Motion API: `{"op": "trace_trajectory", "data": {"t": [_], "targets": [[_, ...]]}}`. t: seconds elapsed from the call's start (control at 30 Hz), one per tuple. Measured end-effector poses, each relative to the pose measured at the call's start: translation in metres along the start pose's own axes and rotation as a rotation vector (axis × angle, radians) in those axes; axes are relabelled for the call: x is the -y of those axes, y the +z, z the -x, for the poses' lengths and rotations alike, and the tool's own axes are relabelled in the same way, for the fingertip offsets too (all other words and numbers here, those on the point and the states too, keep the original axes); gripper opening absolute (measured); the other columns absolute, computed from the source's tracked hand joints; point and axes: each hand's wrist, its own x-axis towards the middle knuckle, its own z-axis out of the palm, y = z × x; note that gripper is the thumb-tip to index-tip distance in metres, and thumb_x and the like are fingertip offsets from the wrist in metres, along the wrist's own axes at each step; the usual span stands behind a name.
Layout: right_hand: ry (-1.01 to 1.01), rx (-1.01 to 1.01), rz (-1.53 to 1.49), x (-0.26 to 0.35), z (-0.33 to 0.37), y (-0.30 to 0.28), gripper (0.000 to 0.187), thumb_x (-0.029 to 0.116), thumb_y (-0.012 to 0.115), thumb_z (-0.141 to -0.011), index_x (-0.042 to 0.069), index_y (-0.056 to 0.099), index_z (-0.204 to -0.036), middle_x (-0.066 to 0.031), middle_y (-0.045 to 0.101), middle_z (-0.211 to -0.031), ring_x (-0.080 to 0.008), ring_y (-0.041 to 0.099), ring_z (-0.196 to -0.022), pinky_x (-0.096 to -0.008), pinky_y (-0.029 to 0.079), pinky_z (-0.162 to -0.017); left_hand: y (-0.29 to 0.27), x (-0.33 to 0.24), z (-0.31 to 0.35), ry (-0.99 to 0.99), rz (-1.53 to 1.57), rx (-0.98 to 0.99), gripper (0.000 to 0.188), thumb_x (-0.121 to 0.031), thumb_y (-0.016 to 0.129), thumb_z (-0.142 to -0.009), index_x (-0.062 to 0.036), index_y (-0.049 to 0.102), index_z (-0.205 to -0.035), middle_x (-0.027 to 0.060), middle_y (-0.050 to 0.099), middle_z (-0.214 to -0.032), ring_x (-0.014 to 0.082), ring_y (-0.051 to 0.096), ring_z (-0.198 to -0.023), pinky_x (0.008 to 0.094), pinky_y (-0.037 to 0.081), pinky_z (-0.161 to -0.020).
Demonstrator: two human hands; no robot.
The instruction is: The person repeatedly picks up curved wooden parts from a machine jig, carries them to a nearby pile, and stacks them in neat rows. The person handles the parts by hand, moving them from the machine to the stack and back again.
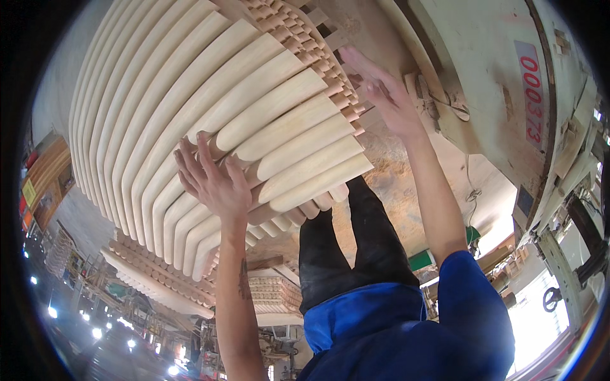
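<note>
Wooden pieces (267, 120) under left hand (219, 183); right hand (384, 89) free beside edge.

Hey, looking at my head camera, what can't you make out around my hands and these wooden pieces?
All in the head view:
- Left hand: its palm, hidden by the back of the hand.
- Right hand: finger detail, blurred.
- Wooden pieces: the stack's far end, cut off by the upper edge.
- Feet: hidden behind the wooden pieces.
- Lower-left background: too small and blurred, with glare.
</note>
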Motion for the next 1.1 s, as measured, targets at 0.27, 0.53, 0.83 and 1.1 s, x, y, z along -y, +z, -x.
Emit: {"op": "trace_trajectory", "data": {"t": [0.27,0.53,0.83,1.1], "targets": [[0.070,0.197,0.149,-0.006,-0.021,0.036,0.050,0.023,0.038,-0.113,0.003,0.034,-0.159,-0.0070,0.034,-0.166,-0.0209,0.036,-0.150,-0.0357,0.027,-0.123,-0.001,-0.001,-0.002,-0.001,0.000,0.017,0.066,-0.035,0.050,-0.093,-0.0126,0.045,-0.155,0.0222,0.033,-0.162,0.0450,0.025,-0.152,0.0592,0.019,-0.120],[0.118,0.202,0.153,0.001,-0.022,0.036,0.049,0.019,0.044,-0.110,0.006,0.039,-0.157,-0.0121,0.038,-0.163,-0.0277,0.035,-0.152,-0.0391,0.029,-0.123,-0.004,0.004,0.000,-0.018,0.013,0.023,0.064,-0.042,0.046,-0.097,-0.0121,0.046,-0.154,0.0230,0.035,-0.161,0.0470,0.025,-0.151,0.0628,0.018,-0.118],[0.036,0.244,0.243,-0.002,-0.035,0.026,0.049,0.022,0.054,-0.107,0.006,0.047,-0.152,-0.0129,0.049,-0.156,-0.0277,0.038,-0.150,-0.0418,0.030,-0.123,-0.010,0.003,-0.002,-0.027,-0.003,0.041,0.061,-0.041,0.048,-0.096,-0.0139,0.050,-0.151,0.0205,0.036,-0.161,0.0439,0.026,-0.151,0.0616,0.022,-0.117],[0.114,0.089,0.479,0.050,-0.140,0.061,0.043,0.031,0.064,-0.101,0.015,0.062,-0.142,-0.0158,0.071,-0.125,-0.0261,0.070,-0.111,-0.0372,0.052,-0.099,-0.011,0.003,-0.003,-0.048,0.040,0.035,0.061,-0.042,0.051,-0.095,-0.0168,0.051,-0.151,0.0188,0.037,-0.161,0.0412,0.026,-0.152,0.0603,0.020,-0.118]]}}
